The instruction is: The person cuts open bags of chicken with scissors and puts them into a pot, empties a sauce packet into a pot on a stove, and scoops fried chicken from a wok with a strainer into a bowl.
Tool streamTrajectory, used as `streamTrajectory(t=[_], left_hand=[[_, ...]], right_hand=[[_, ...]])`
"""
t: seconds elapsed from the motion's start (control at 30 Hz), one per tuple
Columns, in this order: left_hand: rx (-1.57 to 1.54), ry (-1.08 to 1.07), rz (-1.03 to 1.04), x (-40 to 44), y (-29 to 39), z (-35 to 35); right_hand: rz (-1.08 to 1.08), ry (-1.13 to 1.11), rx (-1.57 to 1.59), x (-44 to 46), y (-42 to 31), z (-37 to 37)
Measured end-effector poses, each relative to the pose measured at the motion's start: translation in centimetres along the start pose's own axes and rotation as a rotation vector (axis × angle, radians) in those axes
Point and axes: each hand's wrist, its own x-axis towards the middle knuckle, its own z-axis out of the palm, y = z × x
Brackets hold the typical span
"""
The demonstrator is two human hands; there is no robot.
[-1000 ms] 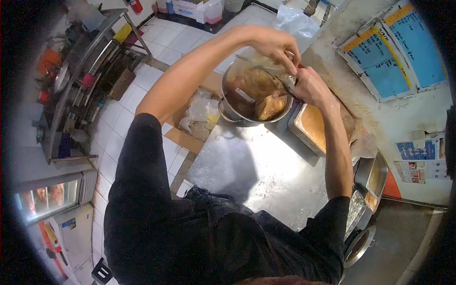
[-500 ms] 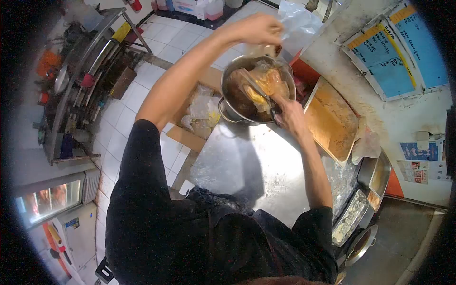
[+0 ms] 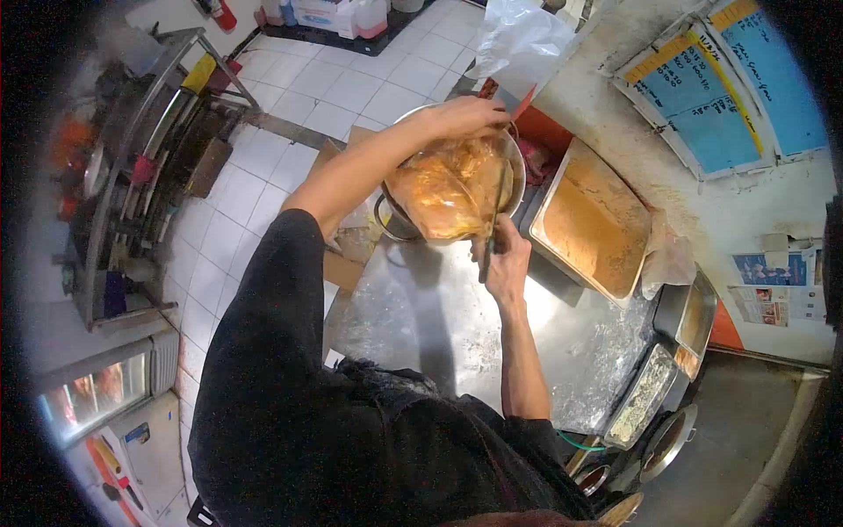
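A steel pot [image 3: 402,230] with a loop handle stands at the far end of the metal table. Over its mouth is a large, glossy orange-brown piece of meat [image 3: 439,189], apparently poultry. My left hand [image 3: 470,116] is closed at the meat's far edge, its fingertips partly hidden. Near the pot's right side, my right hand [image 3: 507,263] is wrapped round the dark handle of a long knife [image 3: 501,189]. The narrow blade points away from me, along the right side of the meat.
A deep rectangular metal tray [image 3: 584,241] with brown residue sits right of the pot. Closer in on the right are a narrow tray [image 3: 643,397] and a round pot [image 3: 669,443]. A clear plastic bag [image 3: 518,39] hangs beyond. A metal rack [image 3: 132,176] stands left.
The meat has come up and spread across the pot's mouth. My left hand has come down onto its far edge. My right hand has moved left and nearer to me with the knife.
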Motion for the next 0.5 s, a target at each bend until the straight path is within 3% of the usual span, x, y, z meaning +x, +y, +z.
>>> streamTrajectory(t=[0.07,0.13,0.17,0.23,0.33,0.43,0.5], left_hand=[[-0.024,-0.036,0.028,0.1,-0.2,-0.1],[-0.084,0.107,0.211,-0.2,-0.4,0.0],[-0.082,0.107,0.209,-0.3,-0.4,0.0],[-0.256,-0.005,-0.091,-0.6,1.0,-1.0],[-0.182,0.114,-0.05,-2.0,2.8,-1.9],[-0.075,0.044,0.074,-2.5,2.8,-3.1],[-0.064,0.034,-0.013,-2.4,3.3,-5.3]], right_hand=[[0.089,0.039,0.141,0.3,0.8,-0.1],[0.101,0.066,0.228,0.6,0.4,0.0],[0.112,0.084,0.247,0.6,0.0,0.0],[0.118,0.105,0.27,0.6,-0.7,0.0],[0.112,0.134,0.299,0.4,-1.3,0.3],[0.113,0.154,0.373,0.2,-0.8,0.5],[0.104,0.169,0.422,0.1,-0.9,0.6]])
